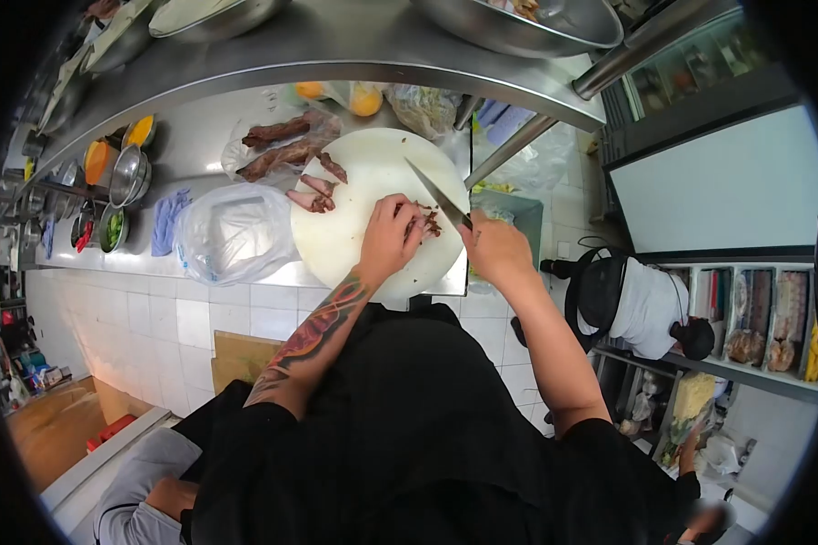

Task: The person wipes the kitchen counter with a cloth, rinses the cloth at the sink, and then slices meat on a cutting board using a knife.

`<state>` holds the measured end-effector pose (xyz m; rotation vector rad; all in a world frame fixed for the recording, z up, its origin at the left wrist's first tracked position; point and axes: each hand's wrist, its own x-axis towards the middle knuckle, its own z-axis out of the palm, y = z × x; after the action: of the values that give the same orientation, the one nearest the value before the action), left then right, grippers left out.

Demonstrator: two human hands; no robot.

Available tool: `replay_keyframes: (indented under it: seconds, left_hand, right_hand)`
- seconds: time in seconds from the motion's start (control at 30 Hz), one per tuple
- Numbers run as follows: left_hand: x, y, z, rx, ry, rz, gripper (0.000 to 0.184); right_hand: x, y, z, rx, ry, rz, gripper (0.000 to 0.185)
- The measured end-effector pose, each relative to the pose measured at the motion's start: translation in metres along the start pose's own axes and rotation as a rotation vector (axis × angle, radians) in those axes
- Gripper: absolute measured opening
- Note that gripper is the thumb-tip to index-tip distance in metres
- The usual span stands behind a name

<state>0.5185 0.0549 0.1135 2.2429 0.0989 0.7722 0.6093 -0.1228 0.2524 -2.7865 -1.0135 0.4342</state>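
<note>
A round white cutting board [345,241] lies on the steel counter. My right hand [495,247] is closed round the handle of a knife [436,193], whose blade points up and left over the board. My left hand [393,234] rests on the board with bent fingers against chopped dark meat [433,224], beside the blade. Larger meat pieces [316,193] lie at the board's left edge. Behind them, long dark strips of meat [282,150] lie on a plastic bag. A clear plastic bag [236,234] spreads out left of the board.
A steel shelf [336,77] with metal bowls runs above the counter. Bowls [130,174] and a blue cloth [167,221] are at the left. A green bin [525,218] stands right of the board. People are at the right, lower right and lower left.
</note>
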Motion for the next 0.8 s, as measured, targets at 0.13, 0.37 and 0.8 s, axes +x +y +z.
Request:
replay_keyframes:
  seconds: [0.13,0.37,0.8]
  left_hand:
    - [0.000,0.007,-0.005,-0.004,-0.026,0.026,0.019]
    - [0.000,0.005,-0.004,0.014,-0.047,0.038,0.019]
    - [0.000,-0.002,0.001,0.014,-0.079,0.026,0.021]
  right_hand:
    - [-0.004,-0.008,0.005,-0.006,-0.056,0.052,0.033]
    - [-0.003,0.002,0.022,0.025,-0.007,-0.025,0.032]
    - [0.013,-0.007,0.031,-0.081,-0.077,-0.103,0.033]
